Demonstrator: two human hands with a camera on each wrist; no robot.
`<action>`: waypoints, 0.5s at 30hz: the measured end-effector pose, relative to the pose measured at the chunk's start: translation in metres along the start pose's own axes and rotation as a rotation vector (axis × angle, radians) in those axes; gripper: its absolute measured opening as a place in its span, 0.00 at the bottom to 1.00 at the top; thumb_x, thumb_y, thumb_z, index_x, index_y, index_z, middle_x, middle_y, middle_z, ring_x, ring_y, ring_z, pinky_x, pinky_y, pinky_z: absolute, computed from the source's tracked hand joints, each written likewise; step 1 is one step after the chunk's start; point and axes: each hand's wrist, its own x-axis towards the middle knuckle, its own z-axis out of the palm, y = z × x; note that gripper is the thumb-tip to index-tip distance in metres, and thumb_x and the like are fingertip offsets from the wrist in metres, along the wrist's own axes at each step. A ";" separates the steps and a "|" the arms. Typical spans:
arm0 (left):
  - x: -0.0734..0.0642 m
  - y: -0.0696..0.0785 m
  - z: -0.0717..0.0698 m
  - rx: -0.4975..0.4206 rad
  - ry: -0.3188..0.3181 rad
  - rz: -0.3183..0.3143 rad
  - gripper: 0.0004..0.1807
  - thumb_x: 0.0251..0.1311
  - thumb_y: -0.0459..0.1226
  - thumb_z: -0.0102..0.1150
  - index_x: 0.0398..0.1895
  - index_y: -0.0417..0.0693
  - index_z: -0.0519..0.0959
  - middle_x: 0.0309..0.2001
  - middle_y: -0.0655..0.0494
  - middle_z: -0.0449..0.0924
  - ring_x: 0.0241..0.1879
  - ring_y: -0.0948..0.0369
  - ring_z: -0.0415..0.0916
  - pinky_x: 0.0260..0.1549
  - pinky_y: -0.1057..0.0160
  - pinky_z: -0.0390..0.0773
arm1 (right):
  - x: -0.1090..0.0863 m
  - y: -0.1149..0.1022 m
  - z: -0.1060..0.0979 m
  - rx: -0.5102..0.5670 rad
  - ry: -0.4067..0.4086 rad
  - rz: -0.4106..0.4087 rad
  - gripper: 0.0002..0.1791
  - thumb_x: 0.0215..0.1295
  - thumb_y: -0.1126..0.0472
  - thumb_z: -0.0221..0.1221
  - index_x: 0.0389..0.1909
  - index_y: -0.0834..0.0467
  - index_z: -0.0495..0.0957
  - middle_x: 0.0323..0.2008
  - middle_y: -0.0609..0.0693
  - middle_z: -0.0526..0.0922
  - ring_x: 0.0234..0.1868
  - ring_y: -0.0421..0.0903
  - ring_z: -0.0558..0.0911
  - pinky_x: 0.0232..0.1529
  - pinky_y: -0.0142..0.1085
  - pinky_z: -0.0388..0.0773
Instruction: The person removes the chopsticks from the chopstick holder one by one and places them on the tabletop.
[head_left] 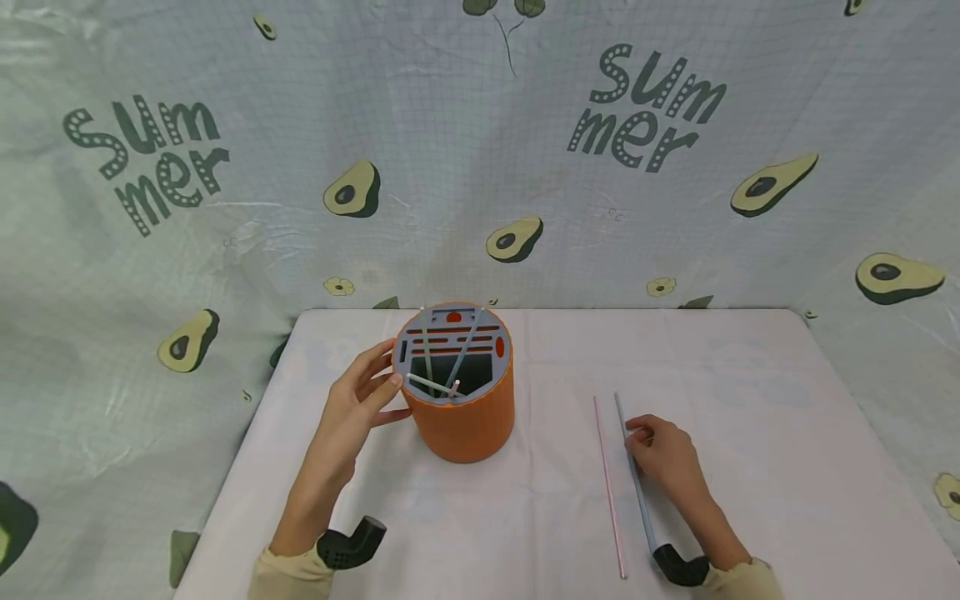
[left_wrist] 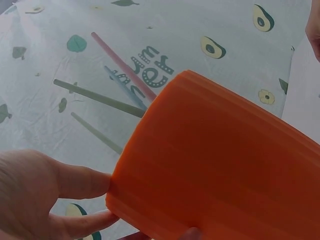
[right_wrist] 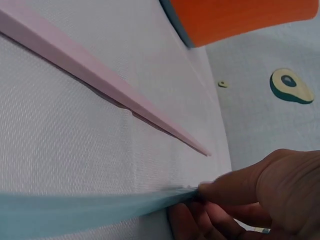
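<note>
A round orange utensil holder (head_left: pixel 468 433) with a grey slotted top (head_left: pixel 442 340) stands upright on the table. Several pastel chopsticks lean out of its large opening, among them a pink chopstick (left_wrist: pixel 122 65) and a green chopstick (left_wrist: pixel 100 98). My left hand (head_left: pixel 352 412) holds the holder's left side near the rim, thumb in front and fingers spread around it. On the right, my right hand (head_left: pixel 663 458) pinches a blue chopstick (head_left: pixel 639 496) between thumb and fingers toward its far part. Left of it another pink chopstick (head_left: pixel 609 492) lies on the cloth, untouched.
White cloth covers the table (head_left: pixel 555 508). Behind it hangs a pale curtain (head_left: pixel 450 125) printed with avocados and lettering. A black wrist device (head_left: pixel 351 543) sits on the left wrist, and another black wrist device (head_left: pixel 681 567) on the right, beside the blue chopstick's near end.
</note>
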 end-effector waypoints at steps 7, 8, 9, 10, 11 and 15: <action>0.000 0.000 0.000 0.009 -0.002 0.005 0.30 0.78 0.38 0.54 0.80 0.53 0.62 0.76 0.47 0.66 0.70 0.48 0.72 0.49 0.56 0.89 | 0.000 -0.002 0.001 -0.035 0.013 0.008 0.14 0.67 0.67 0.59 0.51 0.67 0.82 0.33 0.56 0.84 0.21 0.41 0.77 0.23 0.34 0.73; 0.000 0.000 0.000 0.012 -0.001 0.007 0.30 0.78 0.39 0.54 0.80 0.53 0.62 0.76 0.47 0.66 0.70 0.48 0.72 0.49 0.56 0.89 | 0.000 -0.002 0.002 -0.033 0.014 0.009 0.14 0.67 0.67 0.59 0.50 0.67 0.82 0.33 0.56 0.84 0.21 0.41 0.77 0.23 0.34 0.73; 0.000 0.000 0.000 0.013 -0.001 0.009 0.30 0.78 0.39 0.54 0.80 0.53 0.62 0.76 0.47 0.66 0.70 0.48 0.72 0.49 0.57 0.89 | 0.000 -0.002 0.002 -0.030 0.016 0.009 0.14 0.67 0.67 0.59 0.50 0.67 0.82 0.34 0.56 0.84 0.21 0.41 0.77 0.23 0.34 0.73; 0.000 0.000 0.000 0.015 0.000 0.009 0.30 0.78 0.39 0.54 0.80 0.53 0.62 0.76 0.47 0.66 0.70 0.48 0.72 0.49 0.57 0.89 | 0.000 -0.002 0.002 -0.027 0.017 0.011 0.13 0.67 0.67 0.59 0.50 0.67 0.82 0.34 0.56 0.85 0.22 0.41 0.77 0.23 0.34 0.73; 0.000 0.000 0.000 0.014 0.000 0.010 0.30 0.78 0.39 0.54 0.80 0.53 0.62 0.76 0.47 0.66 0.70 0.48 0.72 0.49 0.57 0.89 | 0.000 -0.002 0.002 -0.024 0.020 0.014 0.13 0.66 0.67 0.59 0.50 0.66 0.82 0.34 0.56 0.85 0.22 0.41 0.78 0.23 0.33 0.74; 0.000 0.000 0.000 0.011 -0.004 0.006 0.30 0.78 0.39 0.54 0.80 0.53 0.62 0.76 0.47 0.66 0.70 0.48 0.72 0.49 0.56 0.89 | -0.001 -0.001 0.002 -0.017 0.025 0.030 0.13 0.67 0.66 0.59 0.50 0.65 0.82 0.36 0.57 0.85 0.24 0.42 0.78 0.24 0.33 0.75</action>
